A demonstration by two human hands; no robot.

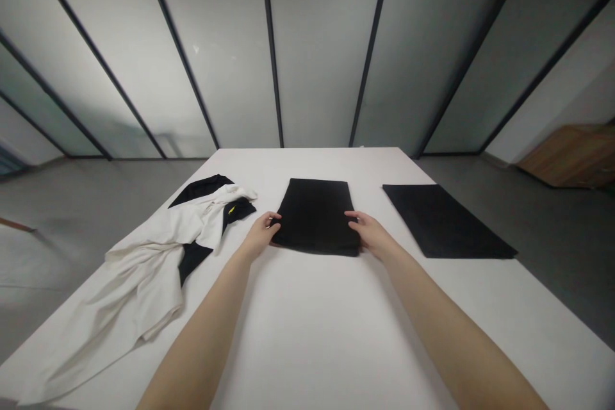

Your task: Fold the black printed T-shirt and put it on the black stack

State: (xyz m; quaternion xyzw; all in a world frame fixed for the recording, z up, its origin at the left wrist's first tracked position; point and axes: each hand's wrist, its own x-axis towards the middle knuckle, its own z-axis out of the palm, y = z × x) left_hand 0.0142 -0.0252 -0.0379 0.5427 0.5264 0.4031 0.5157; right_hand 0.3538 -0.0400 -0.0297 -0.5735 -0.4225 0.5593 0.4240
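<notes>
A black folded cloth, likely a garment (317, 214), lies in the middle of the white table (307, 320). My left hand (262, 230) grips its left edge near the front corner, thumb and fingers on either side of the fabric. At the opposite edge, my right hand (369, 230) pinches the cloth the same way. The front edge looks slightly raised and shows stacked layers. Fingers under the fabric are hidden.
To the right lies another flat black folded cloth (442, 221). Crumpled white garments (148, 269) are heaped along the left side, with black fabric (202, 189) among them. Behind the table stands a frosted glass partition (317, 45) with dark frames.
</notes>
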